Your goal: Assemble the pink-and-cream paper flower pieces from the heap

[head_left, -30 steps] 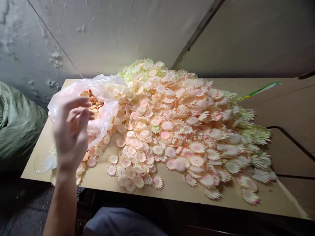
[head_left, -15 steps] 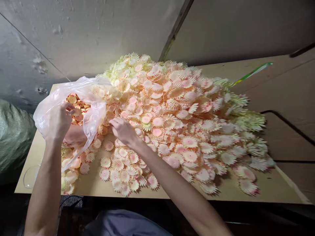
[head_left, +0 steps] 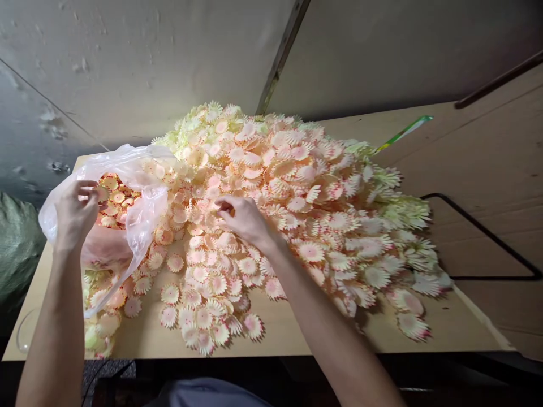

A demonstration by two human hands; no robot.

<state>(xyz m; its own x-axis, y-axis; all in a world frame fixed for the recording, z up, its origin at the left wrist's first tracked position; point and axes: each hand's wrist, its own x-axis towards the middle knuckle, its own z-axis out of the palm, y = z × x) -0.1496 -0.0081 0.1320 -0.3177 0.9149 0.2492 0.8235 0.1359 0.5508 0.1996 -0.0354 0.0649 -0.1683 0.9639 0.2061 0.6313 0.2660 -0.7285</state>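
Note:
Pale pink and cream petal discs [head_left: 311,251] lie in a wide heap over the wooden table. A translucent plastic bag [head_left: 150,212] at the left stands open, with small orange-red edged discs [head_left: 119,198] inside. My left hand [head_left: 78,209] is at the bag's opening, fingertips pinched on a small pale disc [head_left: 102,194]. Over the middle of the heap is my right hand [head_left: 244,217], its thumb and fingers curled together; what they hold, if anything, is too small to make out.
A green and white strip [head_left: 403,134] sticks out behind the heap. At the right are cardboard [head_left: 487,181] and a bent black rod [head_left: 487,226]. A green sack [head_left: 19,249] stands left of the table [head_left: 280,339]. Behind is a grey wall [head_left: 190,56].
My right hand has moved right, away from the bag and over the heap. My left hand has lifted slightly out of the bag's opening, a pale disc now showing at its fingertips. The view has shifted.

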